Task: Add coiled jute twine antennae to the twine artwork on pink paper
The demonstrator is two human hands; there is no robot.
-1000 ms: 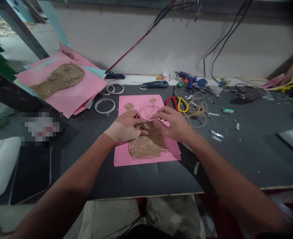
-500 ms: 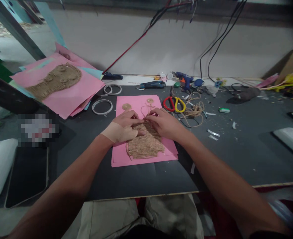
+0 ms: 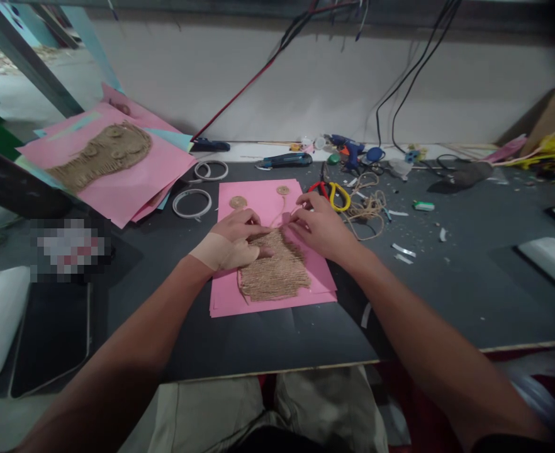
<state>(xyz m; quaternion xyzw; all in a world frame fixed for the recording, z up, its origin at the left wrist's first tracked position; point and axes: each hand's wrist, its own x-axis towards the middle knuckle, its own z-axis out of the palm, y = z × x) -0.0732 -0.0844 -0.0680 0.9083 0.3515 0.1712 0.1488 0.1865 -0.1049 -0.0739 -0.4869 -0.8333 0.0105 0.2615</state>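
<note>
Both hands at top edge of twine panel (image 3: 275, 270) on pink paper (image 3: 225, 292).
Paper lies mid-table, back from the front edge of the table (image 3: 277, 343); panel covers its lower middle. Left hand (image 3: 235, 242): thumb and index spread, resting on panel's upper left. Right hand (image 3: 322, 226): fingers bent at loose cord (image 3: 281, 211) by panel's top edge, can't tell if pinched. Two twine coils (image 3: 238, 202) near paper's far edge, one at left corner, one toward right. Scissors (image 3: 340, 197) and tangled twine (image 3: 372, 206) beyond right hand, right of paper.
</note>
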